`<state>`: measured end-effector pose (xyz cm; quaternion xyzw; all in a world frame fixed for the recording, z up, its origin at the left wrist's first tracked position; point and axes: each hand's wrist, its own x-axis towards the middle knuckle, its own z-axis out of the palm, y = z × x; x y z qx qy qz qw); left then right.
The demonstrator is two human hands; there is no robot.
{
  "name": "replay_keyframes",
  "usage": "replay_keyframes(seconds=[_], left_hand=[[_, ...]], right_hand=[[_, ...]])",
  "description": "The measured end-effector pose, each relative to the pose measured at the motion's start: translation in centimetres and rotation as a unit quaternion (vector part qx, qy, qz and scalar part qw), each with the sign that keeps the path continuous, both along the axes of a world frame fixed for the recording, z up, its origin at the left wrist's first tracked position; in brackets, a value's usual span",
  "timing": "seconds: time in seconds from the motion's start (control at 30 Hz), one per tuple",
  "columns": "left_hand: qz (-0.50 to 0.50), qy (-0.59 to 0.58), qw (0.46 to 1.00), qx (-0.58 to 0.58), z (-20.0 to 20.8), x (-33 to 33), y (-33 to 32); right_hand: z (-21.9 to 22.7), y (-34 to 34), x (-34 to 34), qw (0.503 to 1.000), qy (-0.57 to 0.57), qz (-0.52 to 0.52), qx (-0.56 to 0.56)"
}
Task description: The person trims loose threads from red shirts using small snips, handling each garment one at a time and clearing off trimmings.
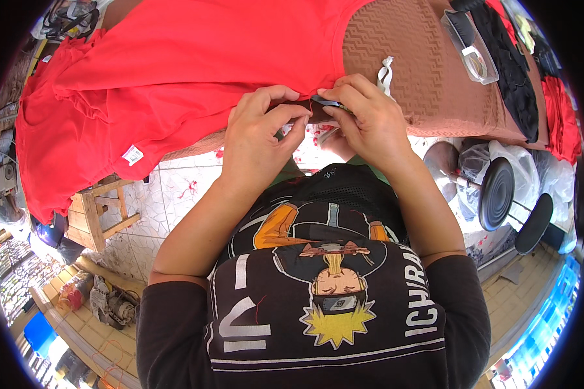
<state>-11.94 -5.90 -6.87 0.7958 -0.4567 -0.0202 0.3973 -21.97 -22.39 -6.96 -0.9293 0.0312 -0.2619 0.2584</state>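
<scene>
A large red garment (207, 52) lies over the brown-covered table, its near edge hanging toward me. My left hand (261, 133) is closed at that edge, thumb and index finger pinching a thin red thread (311, 107). Close beside it, my right hand (374, 117) grips a small pair of thread snips (327, 102), mostly hidden by the fingers. The metal blades point left and lie near the thread. A white label (132, 155) shows on the garment's hanging part at left.
On the brown table cover (396, 39) lie a white strip of fabric (385, 74) and a clear plastic box (474, 55) holding a tape roll. Black cloth (516, 78) lies at far right. Below stand a wooden stool (97, 214) at left and a round black-topped stand (498, 193) at right.
</scene>
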Motion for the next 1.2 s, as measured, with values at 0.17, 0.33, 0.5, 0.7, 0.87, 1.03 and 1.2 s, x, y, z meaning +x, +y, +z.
replay_keyframes(seconds=[0.17,0.33,0.5,0.7,0.87,1.03,1.2], left_hand=[[-0.002,-0.008,1.000,-0.003,-0.1,0.1,0.0],[-0.006,-0.016,1.000,0.002,-0.1,0.0,0.0],[-0.003,-0.004,1.000,0.002,0.0,0.0,0.0],[-0.004,-0.010,1.000,0.001,0.1,0.0,-0.1],[-0.005,-0.008,1.000,0.001,0.0,-0.1,-0.1],[-0.014,-0.012,1.000,0.008,-0.2,0.0,-0.1],[-0.062,-0.078,0.995,0.016,0.7,0.5,-0.2]], right_hand=[[0.0,0.2,0.1,1.000,-0.002,0.006,0.009],[0.0,0.2,0.1,1.000,-0.002,0.004,0.010],[-0.1,0.1,0.1,1.000,0.000,-0.001,0.003],[-0.1,0.0,0.0,1.000,0.001,0.000,0.003],[-0.1,0.1,0.0,1.000,0.000,0.007,0.017],[-0.3,0.2,0.3,0.999,-0.010,0.008,0.042],[-0.1,-0.5,0.4,0.998,-0.007,-0.023,0.052]])
